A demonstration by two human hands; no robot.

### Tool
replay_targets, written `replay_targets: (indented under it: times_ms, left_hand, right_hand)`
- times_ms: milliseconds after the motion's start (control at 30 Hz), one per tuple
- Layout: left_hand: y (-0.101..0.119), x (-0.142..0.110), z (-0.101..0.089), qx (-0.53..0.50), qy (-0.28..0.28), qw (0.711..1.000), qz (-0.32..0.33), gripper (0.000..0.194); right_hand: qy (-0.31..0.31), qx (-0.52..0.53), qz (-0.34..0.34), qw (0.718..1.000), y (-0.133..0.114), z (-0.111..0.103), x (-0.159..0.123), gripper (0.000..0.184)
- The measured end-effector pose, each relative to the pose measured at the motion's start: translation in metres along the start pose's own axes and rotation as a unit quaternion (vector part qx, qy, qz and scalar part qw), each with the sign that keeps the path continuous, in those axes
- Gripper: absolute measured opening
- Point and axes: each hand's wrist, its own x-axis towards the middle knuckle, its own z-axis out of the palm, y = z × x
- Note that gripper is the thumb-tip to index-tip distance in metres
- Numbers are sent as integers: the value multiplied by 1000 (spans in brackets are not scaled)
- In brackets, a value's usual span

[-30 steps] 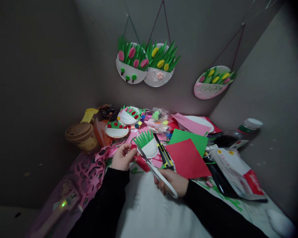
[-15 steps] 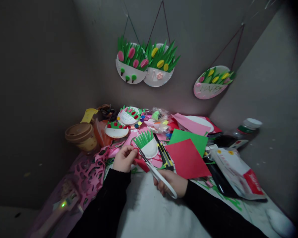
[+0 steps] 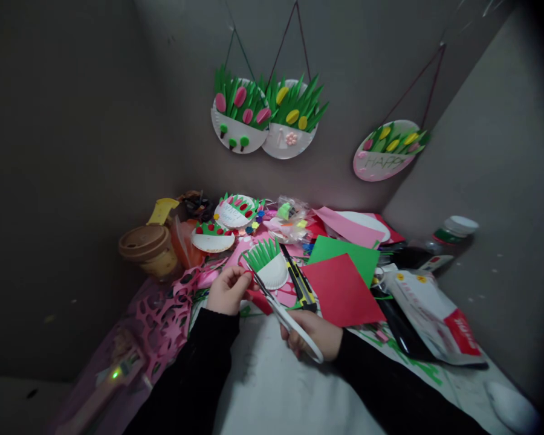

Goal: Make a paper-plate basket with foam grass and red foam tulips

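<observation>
My left hand (image 3: pixel 229 290) pinches a small piece of red paper (image 3: pixel 248 276) between thumb and fingers. White-handled scissors (image 3: pixel 294 329) are in my right hand (image 3: pixel 315 333), their blades pointing up and left to the edge of that red piece. Whether the blades are parted is too small to tell. Just beyond the blades lies a paper plate basket (image 3: pixel 274 272) with green paper grass. A yellow and black utility knife (image 3: pixel 301 284) rests at its right side. Another red strip (image 3: pixel 259 302) shows under the scissors.
Red (image 3: pixel 344 290) and green sheets (image 3: pixel 330 251) overlap at the right, beside a white and red packet (image 3: pixel 435 308). A lidded brown cup (image 3: pixel 147 248) and pink cut-out scraps (image 3: pixel 167 314) stand left. Finished plate baskets (image 3: pixel 242 133) hang on the wall. A bottle (image 3: pixel 453 232) is far right.
</observation>
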Motion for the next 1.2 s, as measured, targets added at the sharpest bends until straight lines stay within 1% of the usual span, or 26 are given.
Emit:
replay_targets:
  times_ms: [133, 333, 500, 667, 867, 967, 1033, 1067, 1100, 1133, 1167, 1200]
  left_hand:
    - [-1, 1, 0, -2, 4, 1000, -5, 24]
    - [-1, 0, 1, -6, 2, 1000, -7, 23]
    - [-1, 1, 0, -6, 0, 1000, -5, 23]
    - [0, 2, -1, 4, -4, 1000, 1, 25]
    - [1, 2, -3, 14, 2, 1000, 9, 24]
    - [1, 2, -3, 14, 2, 1000, 12, 23]
    - [0, 3, -3, 12, 5, 1000, 15, 23]
    - [-1, 3, -3, 5, 10, 1000, 20, 23]
    - [-2, 4, -3, -6, 20, 999, 28, 24]
    - [-3, 4, -3, -17, 34, 998, 42, 24]
    - [-4, 5, -4, -24, 50, 997, 59, 25]
    - [-5, 6, -6, -24, 67, 994, 80, 26]
  right_hand:
    - [9, -4, 3, 1000, -2, 1, -1, 20]
    - [8, -9, 4, 1000, -4, 1, -1, 19]
    - [-1, -4, -7, 1000, 1, -1, 0, 19]
    - [0, -29, -20, 999, 7, -6, 0, 16]
    - [-5, -33, -32, 999, 9, -7, 0, 15]
    - [3, -38, -20, 999, 7, -6, 2, 12]
    - [29, -65, -17, 997, 4, -6, 2, 8]
    - [59, -101, -25, 993, 2, -6, 3, 5]
    - [102, -156, -37, 982, 0, -6, 2, 6]
    - [151, -225, -49, 961, -1, -6, 2, 9]
    - [200, -301, -57, 931, -3, -5, 1, 14]
    - [238, -374, -60, 895, -4, -4, -1, 18]
